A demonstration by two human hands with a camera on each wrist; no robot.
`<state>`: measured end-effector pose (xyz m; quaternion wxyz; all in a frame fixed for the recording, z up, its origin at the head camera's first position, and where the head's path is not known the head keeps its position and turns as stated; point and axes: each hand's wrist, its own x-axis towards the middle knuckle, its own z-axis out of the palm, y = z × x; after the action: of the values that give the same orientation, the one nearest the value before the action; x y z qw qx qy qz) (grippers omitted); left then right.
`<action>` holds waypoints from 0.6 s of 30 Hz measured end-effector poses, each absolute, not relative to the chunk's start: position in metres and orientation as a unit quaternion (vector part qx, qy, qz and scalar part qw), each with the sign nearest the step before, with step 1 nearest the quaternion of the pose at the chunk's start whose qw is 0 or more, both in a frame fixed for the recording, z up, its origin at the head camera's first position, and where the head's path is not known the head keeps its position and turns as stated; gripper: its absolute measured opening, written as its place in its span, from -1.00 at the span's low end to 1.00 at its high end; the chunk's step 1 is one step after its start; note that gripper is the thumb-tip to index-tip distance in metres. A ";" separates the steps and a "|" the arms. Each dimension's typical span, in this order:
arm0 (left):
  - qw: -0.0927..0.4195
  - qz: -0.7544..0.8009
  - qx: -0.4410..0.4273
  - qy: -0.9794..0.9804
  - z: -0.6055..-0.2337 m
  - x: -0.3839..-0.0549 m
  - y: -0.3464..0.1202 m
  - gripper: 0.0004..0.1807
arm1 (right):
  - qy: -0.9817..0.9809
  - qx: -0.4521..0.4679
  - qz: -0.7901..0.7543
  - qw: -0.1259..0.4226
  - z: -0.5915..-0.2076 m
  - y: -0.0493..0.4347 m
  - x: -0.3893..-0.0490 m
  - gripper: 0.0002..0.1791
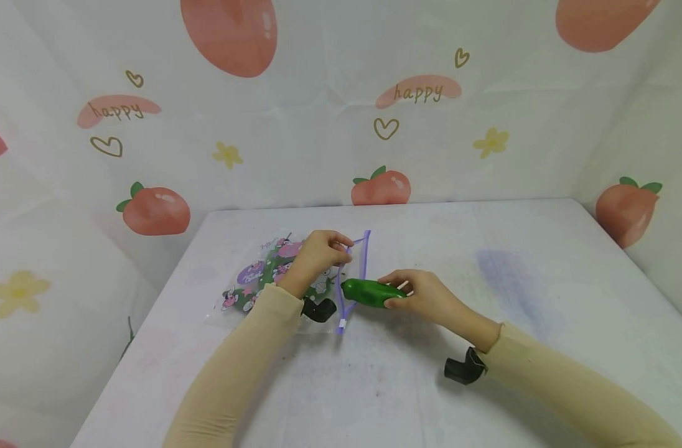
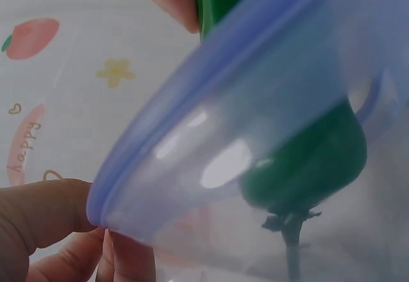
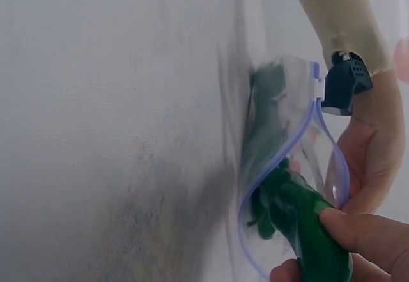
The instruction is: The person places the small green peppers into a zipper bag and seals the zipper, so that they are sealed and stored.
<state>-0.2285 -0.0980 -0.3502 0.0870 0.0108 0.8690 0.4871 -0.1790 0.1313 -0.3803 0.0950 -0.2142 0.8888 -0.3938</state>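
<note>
A clear zip bag (image 1: 252, 274) with a purple slider edge and printed cartoon figures lies on the table, its mouth spread open toward the right. My left hand (image 1: 317, 258) pinches the far part of that purple edge (image 2: 105, 192) between thumb and fingers. In my right hand (image 1: 425, 295) is a glossy green pepper (image 1: 369, 293), gripped by its right end. Its stem end points into the mouth; in the left wrist view the stemmed end of the pepper (image 2: 313, 160) shows through the clear plastic. Other green items (image 3: 262, 221) sit inside the bag, partly hidden by the print.
The white table (image 1: 542, 386) carries a faint bluish stain (image 1: 509, 280) on its right side. Behind it hangs a white cloth (image 1: 307, 137) printed with peaches, hearts and flowers. Black wrist cameras (image 1: 464, 367) stick out below both cuffs.
</note>
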 end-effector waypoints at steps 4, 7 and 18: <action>0.088 0.488 0.009 0.869 -0.350 -0.228 -0.098 -0.73 | 0.884 -0.200 -0.405 0.116 -0.380 0.129 -0.182 -0.60; 0.087 0.487 0.011 0.869 -0.350 -0.228 -0.098 -0.72 | 0.874 -0.192 -0.426 0.130 -0.382 0.128 -0.183 -0.60; 0.085 0.480 0.016 0.873 -0.349 -0.230 -0.098 -0.72 | 0.881 -0.222 -0.407 0.094 -0.380 0.127 -0.187 -0.62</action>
<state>-0.2297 -0.0980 -0.3493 0.0846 0.0158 0.8731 0.4798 -0.1872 0.1270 -0.3805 0.0938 -0.2222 0.8812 -0.4067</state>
